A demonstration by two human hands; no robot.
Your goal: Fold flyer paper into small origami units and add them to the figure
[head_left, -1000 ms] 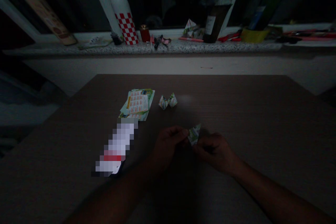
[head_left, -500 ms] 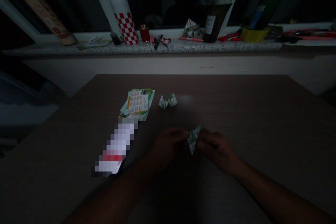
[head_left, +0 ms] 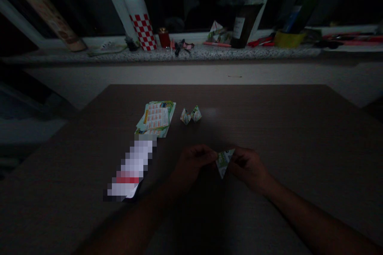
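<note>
Between my two hands is a small folded paper triangle (head_left: pixel 224 161), green and white with print, its point facing down toward me. My left hand (head_left: pixel 194 163) pinches its left corner between thumb and fingers. At the opposite side, the fingers of my right hand (head_left: pixel 249 167) are closed on the right edge, partly in shadow. Beyond them on the table stand two small folded paper pieces (head_left: pixel 190 115), touching or nearly so. Left of these lies a stack of printed paper sheets (head_left: pixel 156 118). The light is dim, so fine folds are hard to make out.
A phone (head_left: pixel 131 169) with a bright, blurred screen lies on the brown table (head_left: pixel 284 119) left of my hands. Along the stone windowsill (head_left: pixel 185 56) stand a red-checked white bottle (head_left: pixel 143 28), a small red jar (head_left: pixel 163 38), a dark pot (head_left: pixel 243 26) and a green bottle (head_left: pixel 311 0).
The paper triangle has turned in my fingers, so its broad face shows more, and has shifted slightly right. My right hand has moved a little with it.
</note>
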